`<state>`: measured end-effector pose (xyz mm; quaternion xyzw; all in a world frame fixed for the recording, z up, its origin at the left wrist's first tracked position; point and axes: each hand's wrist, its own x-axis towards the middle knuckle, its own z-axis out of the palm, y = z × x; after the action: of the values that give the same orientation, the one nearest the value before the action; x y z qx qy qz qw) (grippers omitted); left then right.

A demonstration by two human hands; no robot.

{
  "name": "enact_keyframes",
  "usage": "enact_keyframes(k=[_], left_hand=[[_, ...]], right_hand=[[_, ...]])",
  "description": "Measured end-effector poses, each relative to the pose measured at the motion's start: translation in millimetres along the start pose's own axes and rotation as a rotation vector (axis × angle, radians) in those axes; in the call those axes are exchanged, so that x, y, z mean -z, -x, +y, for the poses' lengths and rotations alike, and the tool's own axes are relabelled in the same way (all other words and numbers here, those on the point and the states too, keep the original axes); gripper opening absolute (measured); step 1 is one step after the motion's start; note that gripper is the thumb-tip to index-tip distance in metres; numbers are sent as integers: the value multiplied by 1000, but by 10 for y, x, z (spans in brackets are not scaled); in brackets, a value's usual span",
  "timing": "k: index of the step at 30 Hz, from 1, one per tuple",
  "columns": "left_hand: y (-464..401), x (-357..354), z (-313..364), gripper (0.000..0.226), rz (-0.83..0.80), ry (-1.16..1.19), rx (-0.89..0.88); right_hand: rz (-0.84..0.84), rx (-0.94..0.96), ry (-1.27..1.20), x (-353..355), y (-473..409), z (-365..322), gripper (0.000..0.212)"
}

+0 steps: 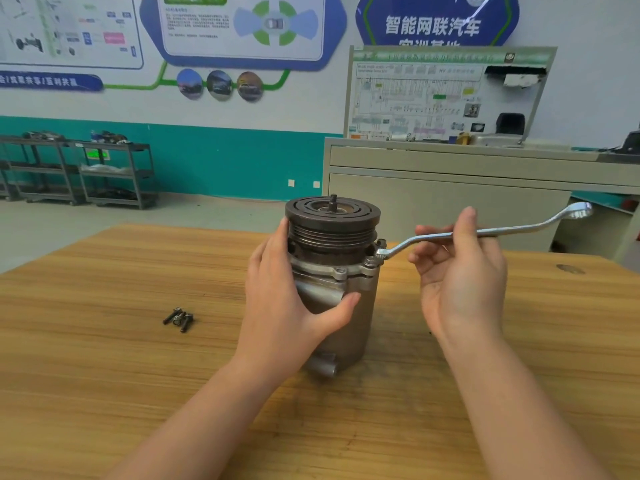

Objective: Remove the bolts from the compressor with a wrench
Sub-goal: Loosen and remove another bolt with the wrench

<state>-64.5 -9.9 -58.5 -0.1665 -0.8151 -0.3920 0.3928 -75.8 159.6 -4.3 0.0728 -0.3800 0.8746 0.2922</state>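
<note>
On the wooden table [104,341], dead centre: compressor [341,306] standing upright, pulley end up. Ring wrench [485,233] seated on a flange bolt [371,260] at the right side, offset handle running out right and slightly up. Right hand [457,271] loosely open, shank just pinched between thumb and fingertips, nothing like a full grip. Left hand [294,299] wrapped round the housing, fingers behind, thumb across the front, bracing it. Three bolts [179,318] already out, lying in a small pile to the left, well apart from the body. Probably best to close the whole hand further out on the handle for leverage, keep the ring square and fully down on the head, and pull smoothly while clamping the body hard. Otherwise likely to slip or spin the whole can.
</note>
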Motion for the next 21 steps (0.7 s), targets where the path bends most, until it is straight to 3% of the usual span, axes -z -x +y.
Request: enact_keyframes(k=[5, 9, 11, 14, 17, 19, 21], left_hand=[[-5, -15, -17, 110, -3, 2, 12], [1, -17, -18, 112, -9, -16, 24], [2, -14, -18, 112, -14, -20, 22], [4, -6, -9, 112, -22, -17, 31], [2, -6, -4, 112, -24, -26, 35], [0, -9, -5, 112, -17, -26, 32], [-1, -11, -6, 112, -10, -25, 27]], right_hand=[[-81, 162, 135, -36, 145, 28, 20], [-235, 613, 414, -31, 283, 81, 18], [-365, 838, 542, -9, 355, 146, 28], [-413, 952, 549, -11, 446, 256, 32], [-185, 708, 322, -61, 422, 267, 21], [-17, 387, 175, -39, 274, 216, 26], [-12, -7, 32, 13, 80, 121, 29]])
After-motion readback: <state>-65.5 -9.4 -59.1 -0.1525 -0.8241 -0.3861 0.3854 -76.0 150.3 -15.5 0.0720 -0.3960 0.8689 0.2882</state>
